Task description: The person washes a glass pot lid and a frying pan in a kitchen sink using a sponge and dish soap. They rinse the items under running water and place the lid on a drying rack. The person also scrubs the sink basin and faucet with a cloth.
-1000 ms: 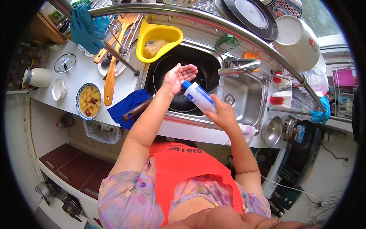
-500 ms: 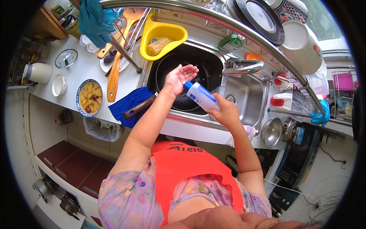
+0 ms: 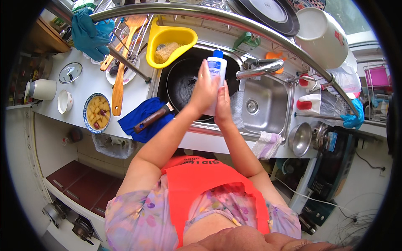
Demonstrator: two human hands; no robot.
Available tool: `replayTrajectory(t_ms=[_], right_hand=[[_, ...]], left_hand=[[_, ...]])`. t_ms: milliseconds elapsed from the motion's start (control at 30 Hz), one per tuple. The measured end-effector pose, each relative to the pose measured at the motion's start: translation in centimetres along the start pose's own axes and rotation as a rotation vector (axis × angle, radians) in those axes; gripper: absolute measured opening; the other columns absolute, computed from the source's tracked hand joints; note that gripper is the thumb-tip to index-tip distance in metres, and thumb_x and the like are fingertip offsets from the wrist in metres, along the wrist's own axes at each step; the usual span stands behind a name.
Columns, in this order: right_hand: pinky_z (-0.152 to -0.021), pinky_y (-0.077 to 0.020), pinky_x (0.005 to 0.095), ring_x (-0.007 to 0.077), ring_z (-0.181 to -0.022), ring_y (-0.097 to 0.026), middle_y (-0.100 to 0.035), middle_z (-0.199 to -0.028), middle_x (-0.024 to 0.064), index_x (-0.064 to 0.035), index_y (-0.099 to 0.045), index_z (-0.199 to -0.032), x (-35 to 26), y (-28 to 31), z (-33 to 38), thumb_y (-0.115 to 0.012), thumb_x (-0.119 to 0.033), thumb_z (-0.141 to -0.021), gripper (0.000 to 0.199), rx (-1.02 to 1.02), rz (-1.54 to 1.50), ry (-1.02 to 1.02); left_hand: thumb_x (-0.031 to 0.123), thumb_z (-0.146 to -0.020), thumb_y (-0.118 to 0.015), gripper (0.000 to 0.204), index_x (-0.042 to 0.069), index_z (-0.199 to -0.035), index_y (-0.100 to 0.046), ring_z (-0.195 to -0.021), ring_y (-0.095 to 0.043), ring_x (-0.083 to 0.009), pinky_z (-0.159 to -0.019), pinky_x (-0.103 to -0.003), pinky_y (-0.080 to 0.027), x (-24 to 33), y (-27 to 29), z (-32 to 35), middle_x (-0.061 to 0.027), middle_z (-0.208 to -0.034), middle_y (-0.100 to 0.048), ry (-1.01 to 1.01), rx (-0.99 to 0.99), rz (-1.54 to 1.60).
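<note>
At the frame's centre, the right hand [image 3: 223, 105] was closed around the lower part of a white, blue-capped plastic bottle [image 3: 217, 67]. The left hand [image 3: 202, 91] lay along its left side, fingers nearly straight; whether it gripped could not be told. A dark frying pan [image 3: 178, 83] sat just left, in the sink's black basin [image 3: 234, 62].

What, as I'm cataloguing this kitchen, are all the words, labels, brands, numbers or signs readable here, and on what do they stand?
I won't copy printed text, only place it.
White bottle: blue lettering.
Red apron: dark lettering.
Green bottle: any print is too small to read.
</note>
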State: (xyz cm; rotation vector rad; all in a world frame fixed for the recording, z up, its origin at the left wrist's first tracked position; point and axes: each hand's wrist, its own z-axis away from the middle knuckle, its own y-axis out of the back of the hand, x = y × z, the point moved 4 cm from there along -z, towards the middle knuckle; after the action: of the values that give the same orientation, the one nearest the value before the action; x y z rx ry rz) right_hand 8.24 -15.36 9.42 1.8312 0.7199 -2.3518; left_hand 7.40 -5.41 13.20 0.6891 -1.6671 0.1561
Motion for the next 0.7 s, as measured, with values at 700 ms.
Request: replayTrajectory(t_ms=[700], right_hand=[[-0.074,-0.0481,0.0369,0.0306,-0.082,-0.062,-0.062,-0.093,0.0153,-0.0068,-0.048,-0.122,-0.1,3.5,1.2,-0.040,-0.040,-0.096,0.043,0.022,0.876,0.095]], left_hand=[[0.050,-0.085,-0.058,0.058,0.005,-0.120,-0.049,-0.094,-0.060,-0.0187,-0.081,-0.033,-0.051,-6.0,-0.7,4.8,-0.0094,-0.104,-0.060,0.615,-0.130,1.097]])
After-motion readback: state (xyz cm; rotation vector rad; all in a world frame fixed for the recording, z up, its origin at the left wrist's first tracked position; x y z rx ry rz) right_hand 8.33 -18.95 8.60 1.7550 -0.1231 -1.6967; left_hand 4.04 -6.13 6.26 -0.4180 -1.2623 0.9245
